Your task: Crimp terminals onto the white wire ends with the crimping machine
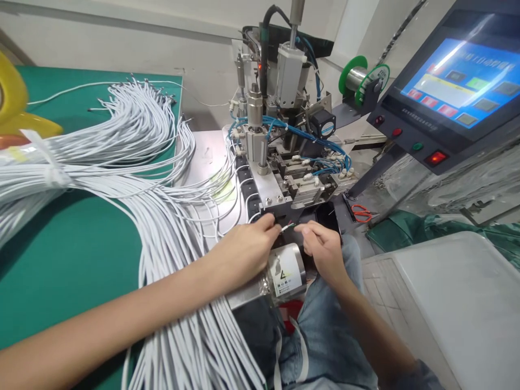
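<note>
A white cable [285, 228] sticks out from my left hand [257, 244], whose thumb and fingers are pinched around it just in front of the machine. Thin coloured inner wires, one green and one reddish, show at its stripped end. My right hand [324, 250] is closed, with its index fingertip and thumb at the tips of these wires; the exact grip is too small to see clearly. Directly behind both hands stands a benchtop machine [264, 187] with metal cylinders and blue air tubes. A silver cylinder with a white label [286, 271] lies below my hands.
Large bundles of white cables [162, 233] spread over the green mat [60, 260] at left. A yellow-handled tool [16, 103] is at the left edge. A spool of silver wire [359, 78], a touchscreen panel [459, 81], red-handled scissors [362, 213] and a white surface [459, 292] are at right.
</note>
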Demonstrator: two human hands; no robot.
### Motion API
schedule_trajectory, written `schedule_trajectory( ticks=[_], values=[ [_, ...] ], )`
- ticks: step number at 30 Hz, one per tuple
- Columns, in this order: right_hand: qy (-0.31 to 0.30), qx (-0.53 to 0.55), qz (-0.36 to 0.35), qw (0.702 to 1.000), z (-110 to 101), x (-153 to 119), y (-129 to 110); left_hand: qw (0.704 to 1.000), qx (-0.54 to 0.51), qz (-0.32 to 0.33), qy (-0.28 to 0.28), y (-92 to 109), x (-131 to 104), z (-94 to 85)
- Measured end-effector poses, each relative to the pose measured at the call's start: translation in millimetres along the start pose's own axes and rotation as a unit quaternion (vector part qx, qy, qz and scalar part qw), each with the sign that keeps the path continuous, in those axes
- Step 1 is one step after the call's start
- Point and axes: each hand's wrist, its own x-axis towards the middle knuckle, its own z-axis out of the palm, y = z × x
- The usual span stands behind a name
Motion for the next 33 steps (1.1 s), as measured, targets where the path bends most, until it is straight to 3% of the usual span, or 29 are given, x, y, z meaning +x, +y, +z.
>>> schedule_trajectory(
  ticks=[6,13,23,33],
  values=[
    [-0.051,0.052,0.072,0.995,10.9,21.9,30.3,0.999,0.003,-0.011,-0.040,-11.9,5.9,11.3],
    [-0.101,0.112,0.080,0.985,20.9,23.4,31.1,0.999,-0.001,0.012,-0.044,-14.1,3.5,13.0],
    [-0.110,0.078,0.076,0.988,18.7,23.9,27.9,0.992,0.072,0.067,-0.079,-15.8,7.5,4.0],
    [-0.131,0.067,0.069,0.987,19.0,26.4,31.1,0.992,0.097,0.053,-0.065,-12.7,6.9,5.5]
  ],
)
